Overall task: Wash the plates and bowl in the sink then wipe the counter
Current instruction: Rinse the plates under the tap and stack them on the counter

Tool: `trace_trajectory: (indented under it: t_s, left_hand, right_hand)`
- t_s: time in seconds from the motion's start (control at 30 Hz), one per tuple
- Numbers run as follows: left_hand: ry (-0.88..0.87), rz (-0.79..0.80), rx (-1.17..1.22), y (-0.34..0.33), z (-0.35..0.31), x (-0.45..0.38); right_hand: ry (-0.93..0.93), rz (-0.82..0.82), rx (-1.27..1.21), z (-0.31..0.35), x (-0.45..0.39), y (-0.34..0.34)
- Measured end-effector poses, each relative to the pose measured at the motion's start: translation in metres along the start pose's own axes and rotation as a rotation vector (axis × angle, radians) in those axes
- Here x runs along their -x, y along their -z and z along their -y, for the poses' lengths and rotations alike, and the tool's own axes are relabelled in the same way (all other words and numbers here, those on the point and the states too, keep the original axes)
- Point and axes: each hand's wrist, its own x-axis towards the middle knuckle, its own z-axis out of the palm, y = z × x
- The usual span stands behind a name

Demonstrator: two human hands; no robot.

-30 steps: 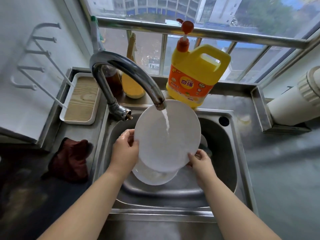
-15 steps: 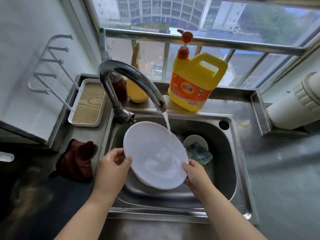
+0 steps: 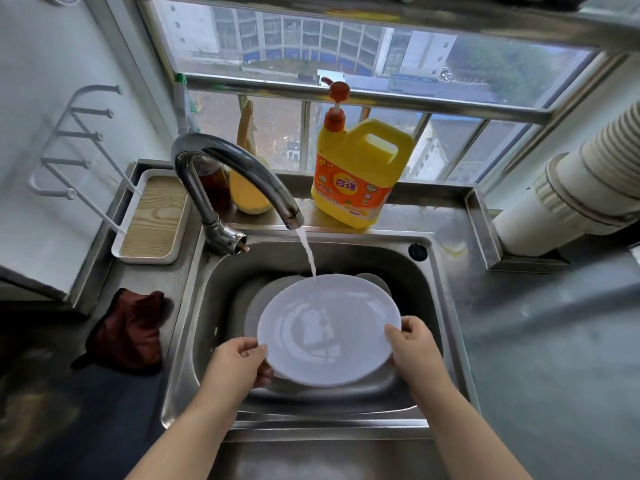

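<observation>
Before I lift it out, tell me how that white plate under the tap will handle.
The white plate is wet under the running water, so probably slippery. It looks rigid and likely breakable against the steel sink. The left hand and right hand grip opposite edges; keeping both on seems wise.

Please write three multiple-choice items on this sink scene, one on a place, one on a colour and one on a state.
1. Where does the dark red cloth lie?
A. On the counter left of the sink
B. In the sink
C. On the window ledge

2. What colour is the detergent jug?
A. Green
B. Yellow
C. Blue

3. How is the tap?
A. Off
B. Dripping
C. Running

Answers: 1 A, it lies beside the basin's left rim. 2 B, yellow body, orange label. 3 C, a stream falls onto the white plate gripped by left hand and right hand.
</observation>
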Motion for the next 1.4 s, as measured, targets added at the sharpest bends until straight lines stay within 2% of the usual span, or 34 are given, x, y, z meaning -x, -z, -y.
trace_trajectory:
  t_s: [0.3, 0.6, 0.77, 0.9, 1.03, 1.17, 1.4]
  left_hand:
    - [0.228, 0.163, 0.249, -0.033, -0.002, -0.010]
    - [0.260, 0.206, 0.254, -0.063, -0.020, -0.035]
    - [0.151, 0.197, 0.293, -0.066, -0.032, -0.048]
    - [-0.039, 0.118, 0.312, -0.057, -0.048, -0.046]
    - [-0.243, 0.015, 0.218, -0.037, -0.056, -0.037]
    - [-0.363, -0.061, 0.161, -0.020, -0.056, -0.024]
    - [-0.461, -0.221, 0.078, 0.012, -0.045, -0.001]
  right_hand:
    - [0.178, -0.082, 0.035, 0.001, 0.014, 0.016]
    - [0.258, -0.105, -0.127, 0.001, 0.023, 0.025]
    - [0.192, -0.069, -0.234, -0.008, 0.012, 0.020]
    - [0.072, -0.033, -0.378, -0.013, -0.005, 0.005]
    - [-0.060, 0.045, -0.550, -0.014, -0.024, -0.015]
    - [-0.188, 0.129, -0.690, -0.009, -0.033, -0.039]
    - [-0.358, 0.279, -0.654, -0.005, -0.027, -0.066]
